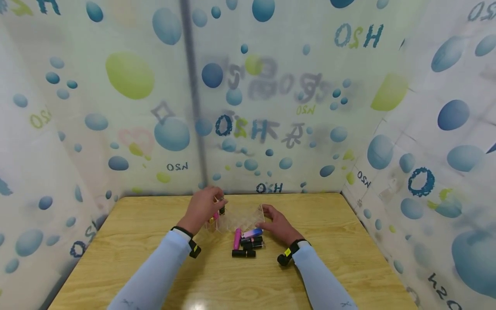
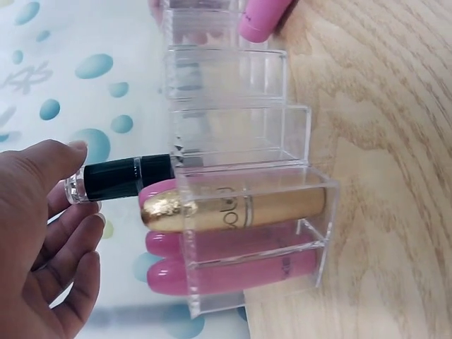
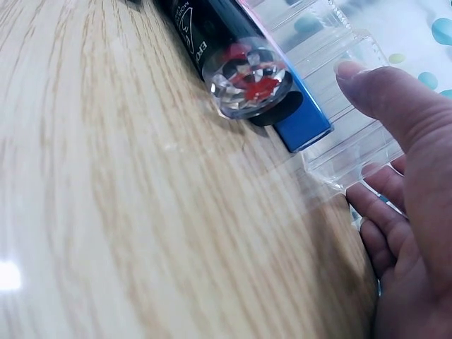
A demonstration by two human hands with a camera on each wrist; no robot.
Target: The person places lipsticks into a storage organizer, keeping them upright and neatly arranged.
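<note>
A clear stepped lipstick organizer (image 1: pixel 241 218) stands on the table between the hands. My left hand (image 1: pixel 205 207) is at its left end and pinches a black lipstick tube (image 2: pixel 113 180) by its clear faceted end. The tube's other end is at the organizer's edge; whether it is inside a compartment I cannot tell. A gold lipstick (image 2: pixel 272 207) and several pink lipsticks (image 2: pixel 233 272) fill the end compartment in the left wrist view. My right hand (image 1: pixel 280 224) grips the organizer's right end, thumb on the near side and fingers behind.
In front of the organizer lie a pink tube (image 1: pixel 237 239), a blue-purple box (image 1: pixel 252 233) and several black lipstick tubes (image 1: pixel 243 254). One black tube has a clear faceted end (image 3: pixel 251 81). A patterned curtain (image 1: pixel 248 163) hangs behind the wooden table (image 1: pixel 310 275).
</note>
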